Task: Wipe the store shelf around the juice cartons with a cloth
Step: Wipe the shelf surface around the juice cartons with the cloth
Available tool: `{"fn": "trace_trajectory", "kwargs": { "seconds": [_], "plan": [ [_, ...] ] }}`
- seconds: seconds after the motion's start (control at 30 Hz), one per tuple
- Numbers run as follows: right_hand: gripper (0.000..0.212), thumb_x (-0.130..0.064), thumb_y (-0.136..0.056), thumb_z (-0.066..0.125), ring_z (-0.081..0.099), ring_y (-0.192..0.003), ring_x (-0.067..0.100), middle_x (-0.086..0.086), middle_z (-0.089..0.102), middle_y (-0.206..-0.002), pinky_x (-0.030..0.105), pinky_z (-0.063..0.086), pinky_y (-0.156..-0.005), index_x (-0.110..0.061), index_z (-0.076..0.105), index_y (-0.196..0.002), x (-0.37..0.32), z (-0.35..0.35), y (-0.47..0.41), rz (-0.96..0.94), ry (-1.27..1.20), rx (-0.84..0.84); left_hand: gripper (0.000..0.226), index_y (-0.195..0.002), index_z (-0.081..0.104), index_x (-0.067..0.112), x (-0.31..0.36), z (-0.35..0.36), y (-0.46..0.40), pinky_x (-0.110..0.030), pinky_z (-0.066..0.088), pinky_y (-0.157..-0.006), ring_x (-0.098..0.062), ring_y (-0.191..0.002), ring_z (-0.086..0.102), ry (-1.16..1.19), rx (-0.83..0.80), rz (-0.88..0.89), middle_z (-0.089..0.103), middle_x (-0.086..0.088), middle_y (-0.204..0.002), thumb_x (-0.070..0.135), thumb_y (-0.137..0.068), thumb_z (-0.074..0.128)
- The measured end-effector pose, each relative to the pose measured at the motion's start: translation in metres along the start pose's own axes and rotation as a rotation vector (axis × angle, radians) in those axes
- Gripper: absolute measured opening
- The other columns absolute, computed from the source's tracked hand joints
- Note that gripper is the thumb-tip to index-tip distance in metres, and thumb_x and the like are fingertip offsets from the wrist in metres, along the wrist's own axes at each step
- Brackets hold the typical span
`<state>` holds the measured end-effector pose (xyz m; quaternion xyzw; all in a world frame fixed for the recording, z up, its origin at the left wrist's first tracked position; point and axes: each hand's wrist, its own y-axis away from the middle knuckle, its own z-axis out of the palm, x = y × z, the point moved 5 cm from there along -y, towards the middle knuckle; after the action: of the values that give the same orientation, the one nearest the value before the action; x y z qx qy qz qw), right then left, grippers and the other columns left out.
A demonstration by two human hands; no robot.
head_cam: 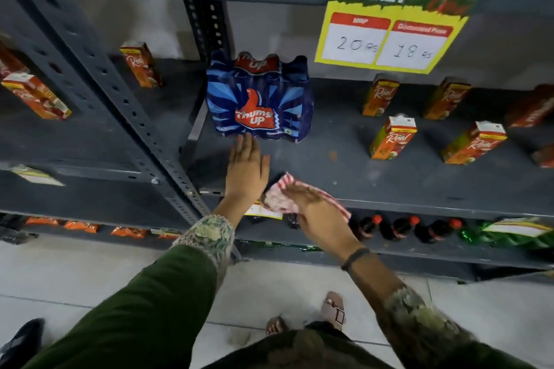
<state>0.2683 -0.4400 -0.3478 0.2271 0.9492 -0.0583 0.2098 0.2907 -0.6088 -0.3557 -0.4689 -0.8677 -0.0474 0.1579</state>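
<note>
The right hand (pixel 317 213) lies flat, fingers extended, pressing a red-and-white checked cloth (pixel 283 198) onto the front edge of the grey metal shelf (pixel 374 183). At its ten o'clock the left hand (pixel 247 169) is spread open and empty, fingertips just touching the Thums Up bottle pack (pixel 259 99). Real juice cartons (pixel 392 141) stand at two o'clock, well apart from the cloth, below a supermarket price sign (pixel 392 18).
</note>
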Motion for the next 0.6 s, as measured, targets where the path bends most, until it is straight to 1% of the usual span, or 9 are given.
{"fn": "trace_trajectory", "kwargs": {
  "seconds": [0.1, 0.17, 0.2, 0.27, 0.37, 0.43, 0.47, 0.53, 0.6],
  "plan": [
    [0.061, 0.0, -0.084, 0.047, 0.038, -0.138, 0.021, 0.008, 0.037, -0.151, 0.031, 0.026, -0.118, -0.012, 0.035, -0.142, 0.049, -0.018, 0.031, 0.273, -0.004, 0.147, 0.063, -0.145, 0.009, -0.001, 0.002, 0.02, 0.002, -0.045, 0.001, -0.119, -0.031, -0.146, 0.001, -0.128, -0.095, -0.031, 0.008, -0.02, -0.157, 0.038, -0.097, 0.022],
    [0.057, 0.001, -0.085, 0.05, 0.041, -0.135, 0.028, 0.013, 0.042, -0.148, 0.035, 0.031, -0.114, -0.009, 0.039, -0.14, 0.075, -0.034, 0.039, 0.492, -0.026, 0.263, 0.066, -0.145, 0.007, 0.001, 0.001, 0.027, 0.003, -0.046, 0.0, -0.119, -0.03, -0.146, -0.001, -0.198, -0.111, -0.043, 0.007, -0.019, -0.157, 0.042, -0.096, 0.02],
    [0.055, 0.001, -0.085, 0.051, 0.042, -0.134, 0.029, 0.013, 0.043, -0.147, 0.036, 0.033, -0.113, -0.008, 0.04, -0.138, 0.079, -0.037, 0.035, 0.537, -0.03, 0.286, 0.066, -0.145, 0.008, 0.001, 0.001, 0.028, 0.003, -0.047, 0.001, -0.119, -0.031, -0.146, 0.0, -0.208, -0.108, -0.045, 0.007, -0.019, -0.157, 0.043, -0.096, 0.019],
    [0.056, 0.001, -0.085, 0.049, 0.046, -0.131, 0.027, 0.011, 0.045, -0.146, 0.034, 0.035, -0.111, -0.01, 0.04, -0.139, 0.069, -0.036, 0.02, 0.469, 0.001, 0.242, 0.066, -0.146, 0.008, 0.002, 0.001, 0.028, 0.004, -0.047, 0.002, -0.118, -0.031, -0.146, 0.002, -0.211, -0.101, -0.048, 0.007, -0.02, -0.157, 0.044, -0.096, 0.02],
    [0.058, -0.001, -0.085, 0.048, 0.044, -0.133, 0.02, 0.004, 0.045, -0.147, 0.028, 0.028, -0.115, -0.018, 0.039, -0.14, 0.035, -0.024, 0.011, 0.205, -0.022, 0.061, 0.065, -0.146, 0.009, 0.002, 0.002, 0.026, 0.004, -0.047, 0.005, -0.118, -0.032, -0.146, 0.005, -0.204, -0.084, -0.049, 0.009, -0.021, -0.157, 0.042, -0.096, 0.023],
    [0.06, 0.0, -0.083, 0.048, 0.048, -0.13, 0.021, 0.004, 0.049, -0.144, 0.031, 0.033, -0.113, -0.021, 0.041, -0.139, 0.031, -0.025, 0.028, 0.144, -0.099, 0.034, 0.065, -0.146, 0.009, 0.002, 0.002, 0.026, 0.004, -0.047, 0.005, -0.118, -0.032, -0.146, 0.005, -0.207, -0.087, -0.051, 0.009, -0.02, -0.157, 0.042, -0.096, 0.022],
    [0.06, 0.002, -0.082, 0.048, 0.053, -0.124, 0.023, 0.005, 0.053, -0.14, 0.034, 0.04, -0.108, -0.022, 0.043, -0.137, 0.04, -0.032, 0.04, 0.198, -0.153, 0.104, 0.065, -0.146, 0.009, 0.003, 0.002, 0.026, 0.005, -0.046, 0.005, -0.119, -0.032, -0.146, 0.006, -0.206, -0.089, -0.054, 0.009, -0.02, -0.157, 0.042, -0.096, 0.022],
    [0.058, 0.003, -0.082, 0.051, 0.063, -0.105, 0.033, 0.013, 0.061, -0.128, 0.041, 0.053, -0.091, -0.019, 0.045, -0.136, 0.075, -0.058, 0.067, 0.422, -0.155, 0.378, 0.064, -0.146, 0.011, 0.002, 0.002, 0.025, 0.005, -0.047, 0.006, -0.119, -0.033, -0.145, 0.008, -0.201, -0.075, -0.052, 0.011, -0.021, -0.156, 0.041, -0.096, 0.024],
    [0.051, 0.002, -0.083, 0.053, 0.064, -0.092, 0.041, 0.024, 0.064, -0.115, 0.046, 0.054, -0.078, -0.01, 0.046, -0.133, 0.115, -0.084, 0.094, 0.714, -0.04, 0.608, 0.063, -0.145, 0.013, 0.001, 0.003, 0.025, 0.006, -0.048, 0.008, -0.119, -0.034, -0.145, 0.01, -0.198, -0.066, -0.046, 0.013, -0.022, -0.156, 0.039, -0.096, 0.025]
  ]
}}
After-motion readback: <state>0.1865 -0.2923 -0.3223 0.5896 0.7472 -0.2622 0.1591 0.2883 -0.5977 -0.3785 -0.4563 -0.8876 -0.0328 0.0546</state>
